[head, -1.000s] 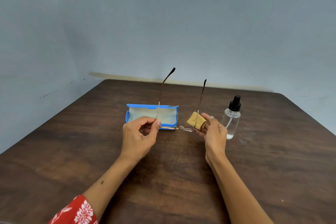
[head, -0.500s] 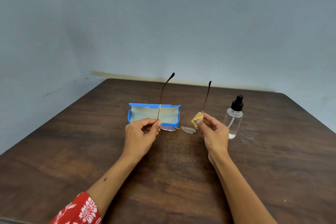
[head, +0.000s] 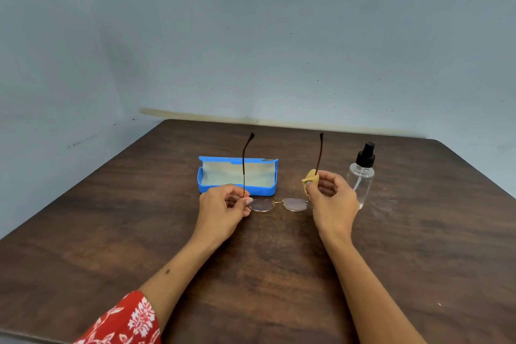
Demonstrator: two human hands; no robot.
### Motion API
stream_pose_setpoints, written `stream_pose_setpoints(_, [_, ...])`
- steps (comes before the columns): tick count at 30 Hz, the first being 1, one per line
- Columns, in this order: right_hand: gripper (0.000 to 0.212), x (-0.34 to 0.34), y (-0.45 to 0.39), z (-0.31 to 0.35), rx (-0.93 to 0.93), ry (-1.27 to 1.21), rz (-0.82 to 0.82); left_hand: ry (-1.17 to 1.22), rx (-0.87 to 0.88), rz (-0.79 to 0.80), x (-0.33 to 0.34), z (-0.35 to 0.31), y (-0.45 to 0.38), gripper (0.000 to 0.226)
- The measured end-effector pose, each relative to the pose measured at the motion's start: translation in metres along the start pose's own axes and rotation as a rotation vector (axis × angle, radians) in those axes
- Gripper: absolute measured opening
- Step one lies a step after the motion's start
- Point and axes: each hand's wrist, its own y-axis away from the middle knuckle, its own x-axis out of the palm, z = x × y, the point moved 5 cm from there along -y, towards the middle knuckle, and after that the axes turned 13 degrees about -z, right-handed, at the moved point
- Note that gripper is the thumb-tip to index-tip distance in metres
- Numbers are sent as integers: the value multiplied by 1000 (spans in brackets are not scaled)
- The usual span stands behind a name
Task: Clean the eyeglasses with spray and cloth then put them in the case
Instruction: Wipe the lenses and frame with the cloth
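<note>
Thin metal-framed eyeglasses hang between my hands, lenses down toward me, both temples pointing up. My left hand pinches the left hinge beside the lens. My right hand pinches a small yellow cloth around the base of the right temple. An open blue case with a pale lining lies on the table just behind my left hand. A clear spray bottle with a black pump stands upright right of my right hand.
Everything rests on a dark wooden table set in a corner of pale blue walls. The table's far edge runs close to the back wall. A red patterned sleeve shows at the bottom left.
The cloth has slid off the right lens onto the right temple's base. Both lenses now show between my hands, and the temples stand more upright.
</note>
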Motion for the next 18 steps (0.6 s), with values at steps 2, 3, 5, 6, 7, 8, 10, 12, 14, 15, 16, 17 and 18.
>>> stream_pose_setpoints(2, [15, -3, 0, 6, -27, -30, -47, -9, 6, 12, 1, 0, 1, 6])
stream_pose_setpoints(3, [17, -4, -1, 8, -39, -42, -66, -8, 7, 19, 1, -1, 1, 5])
stream_pose_setpoints(5, [19, -5, -1, 11, -57, -46, -75, -4, 5, 30, 1, -1, 2, 5])
stream_pose_setpoints(6, [20, -4, -1, 11, -63, -38, -68, 2, 1, 30, 1, -2, 2, 5])
stream_pose_setpoints(7, [19, -4, -1, 9, -66, -23, -55, 11, -7, 25, 0, -2, 2, 5])
stream_pose_setpoints(8, [18, -3, -1, 7, -65, 0, -37, 21, -16, 19, 0, -1, 2, 5])
stream_pose_setpoints(10, [17, -1, 0, 0, -53, 61, 5, 34, -29, 12, -1, 0, 1, 5])
stream_pose_setpoints(12, [21, -1, 1, -1, -50, 100, 25, 30, -32, 25, -1, -1, 1, 5])
stream_pose_setpoints(14, [30, -3, 1, 5, -73, 65, -6, 30, -38, 43, 0, -1, 2, 6])
stream_pose_setpoints(15, [33, -4, 0, 8, -85, 32, -28, 30, -41, 50, 1, -1, 2, 7])
stream_pose_setpoints(16, [34, -4, 0, 11, -95, 9, -42, 29, -45, 55, 1, -1, 1, 7])
stream_pose_setpoints(17, [33, -4, 0, 12, -103, 3, -47, 27, -48, 58, 1, -1, 1, 8])
stream_pose_setpoints(18, [31, -3, 0, 12, -109, 11, -44, 25, -50, 60, 1, -1, 1, 8])
